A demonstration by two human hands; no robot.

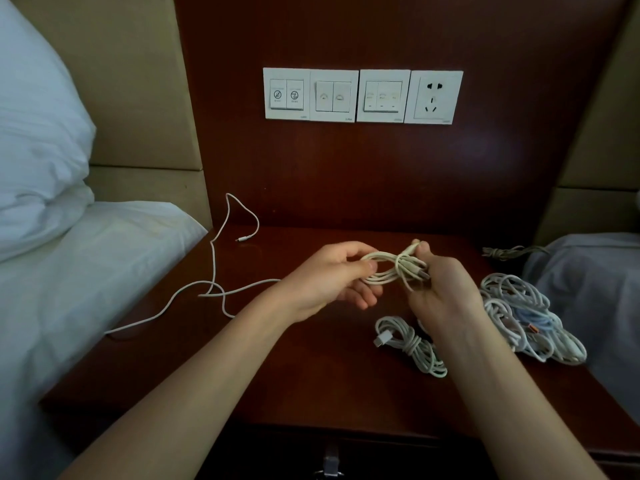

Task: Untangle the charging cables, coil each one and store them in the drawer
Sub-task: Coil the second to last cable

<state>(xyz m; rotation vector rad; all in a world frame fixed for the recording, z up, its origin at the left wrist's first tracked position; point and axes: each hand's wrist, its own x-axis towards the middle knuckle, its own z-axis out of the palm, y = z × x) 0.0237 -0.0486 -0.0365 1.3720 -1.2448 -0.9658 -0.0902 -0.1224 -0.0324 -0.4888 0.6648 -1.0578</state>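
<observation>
- Cream cable (pixel 391 268), folded into a bundle of loops, hangs between your two hands above the middle of the nightstand top (pixel 311 375).
- Your left hand (pixel 332 282) has its fingers curled round the left end of the loops, with the thumb over the top.
- Your right hand (pixel 440 292) pinches the right end, where a strand crosses the loops and the plug ends stick out by your fingers.
- A coiled white cable (pixel 412 344) lies on the wood just beside your right wrist.
- To its right a tangled pile (pixel 526 320) of white and bluish cables sits near the right edge, beside grey bedding (pixel 595 306).
- A thin white cable (pixel 221 271) sprawls over the left half and runs off the left edge toward the bed (pixel 69 289); its small plug lies near the back wall.
- Bare wood shows between your forearms up to the front edge.
- Below that edge you can see the drawer handle (pixel 330 460).
</observation>
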